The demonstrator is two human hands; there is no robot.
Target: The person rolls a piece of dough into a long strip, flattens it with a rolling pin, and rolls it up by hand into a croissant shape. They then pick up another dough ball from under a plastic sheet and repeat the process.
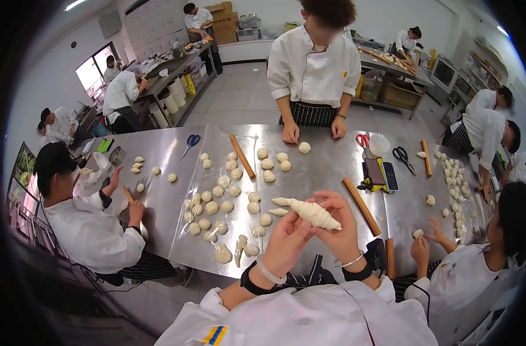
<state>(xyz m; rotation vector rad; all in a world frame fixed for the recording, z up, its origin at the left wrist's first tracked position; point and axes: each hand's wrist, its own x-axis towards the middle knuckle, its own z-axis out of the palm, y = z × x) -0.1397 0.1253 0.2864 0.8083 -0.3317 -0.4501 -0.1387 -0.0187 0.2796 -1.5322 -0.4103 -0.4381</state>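
Between my two hands, above the steel table [323, 155], is a ridged, spiral-looking piece of dough [315, 214] with tapered ends. My left hand [286, 245] holds it from the lower left, with the thumb against its underside. On the right side, the fingers of my right hand [339, 222] curl around the dough's back and lower end. A smaller pointed dough piece [278, 211] lies just left of the held one. Many round dough balls [227, 206] sit further left, some on or under clear plastic. Near them lie a flattened ball and a long twisted piece [240, 250].
Wooden rolling pins [361, 206] [242, 156] lie on both sides. Beyond the right one are a phone [390, 176], black scissors [404, 160] and a white bowl [379, 145]. A person [313, 69] stands opposite; others work at left [90, 230] and right [464, 271].
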